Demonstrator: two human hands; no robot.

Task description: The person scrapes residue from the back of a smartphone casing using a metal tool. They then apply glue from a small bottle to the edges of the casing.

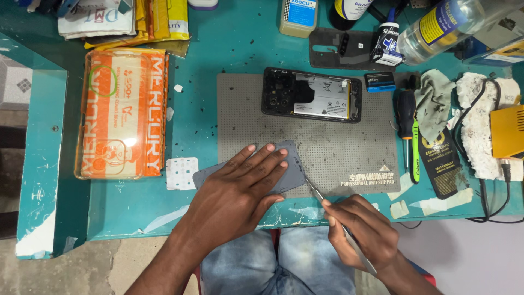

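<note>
The left hand lies flat, fingers spread, on a grey phone cover at the mat's 7 o'clock corner — near the counter edge. The right hand pinches tweezers, tip at the cover's edge; the cover is mostly hidden. An opened phone lies at 12 o'clock.
</note>
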